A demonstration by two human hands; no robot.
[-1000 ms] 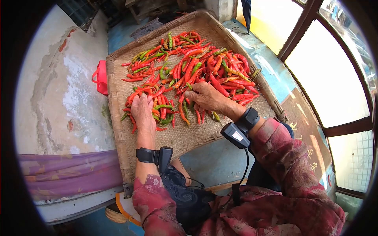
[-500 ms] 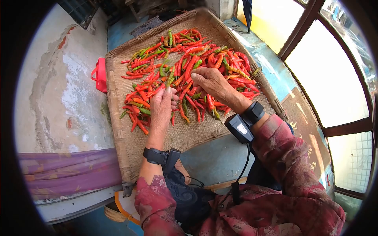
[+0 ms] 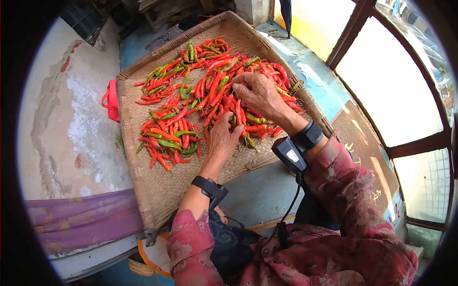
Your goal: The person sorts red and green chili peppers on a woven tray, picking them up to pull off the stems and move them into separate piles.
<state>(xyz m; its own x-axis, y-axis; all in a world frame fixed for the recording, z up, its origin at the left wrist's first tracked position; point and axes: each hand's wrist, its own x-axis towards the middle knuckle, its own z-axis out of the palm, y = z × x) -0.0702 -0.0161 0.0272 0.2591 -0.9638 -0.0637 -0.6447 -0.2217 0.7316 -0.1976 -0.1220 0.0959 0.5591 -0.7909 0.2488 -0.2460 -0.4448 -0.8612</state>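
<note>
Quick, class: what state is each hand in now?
Left hand: open, thumb parted, at the peppers.
Right hand: curled; whether holding anything cannot be told.

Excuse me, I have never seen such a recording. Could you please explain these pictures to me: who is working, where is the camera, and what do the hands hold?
There is no robot here. A person works with two bare hands, and one camera worn on the head took all the pictures, looking forward and down.

A wide woven tray bears many long peppers, mostly red, some green or orange. The left hand has its fingers at the near edge of the main pile; the right hand is over the pile, fingers bent. Whether either holds a pepper, I cannot tell.

Each wrist wears a black band, left and right.
</note>
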